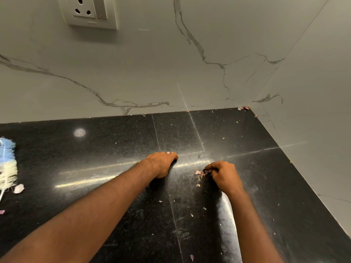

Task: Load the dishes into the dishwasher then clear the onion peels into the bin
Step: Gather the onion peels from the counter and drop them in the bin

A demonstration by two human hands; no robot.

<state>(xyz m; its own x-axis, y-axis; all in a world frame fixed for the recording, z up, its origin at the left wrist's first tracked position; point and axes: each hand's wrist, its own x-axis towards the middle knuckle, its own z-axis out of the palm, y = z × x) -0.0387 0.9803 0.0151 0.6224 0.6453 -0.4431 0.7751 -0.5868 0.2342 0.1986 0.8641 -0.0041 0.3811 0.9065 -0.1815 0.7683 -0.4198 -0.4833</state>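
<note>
While I lean over the black table (114,149), my left hand (161,164) rests curled, gripping nothing I can see. My right hand (226,176), nearer the scraps, pinches onion peels (199,173) lying just left of its fingers (209,168).

Glossy black speckled stone counter (114,149); smooth, grey-veined marble-look wall (133,73).
</note>
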